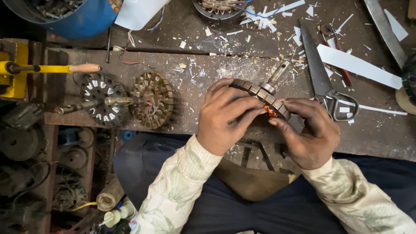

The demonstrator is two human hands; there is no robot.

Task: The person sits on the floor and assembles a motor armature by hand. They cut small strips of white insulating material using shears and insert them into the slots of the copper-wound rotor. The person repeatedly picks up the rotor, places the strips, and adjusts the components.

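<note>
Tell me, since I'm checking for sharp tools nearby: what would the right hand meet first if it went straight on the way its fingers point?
Probably the slotted motor core it already touches; the scissors lie off that line.

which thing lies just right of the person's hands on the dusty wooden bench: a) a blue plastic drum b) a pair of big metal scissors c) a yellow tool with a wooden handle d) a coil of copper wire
b: the pair of big metal scissors lies on the dusty wooden bench just beyond the right hand, while both hands grip the round slotted metal motor core, the left hand on its left side.
</note>
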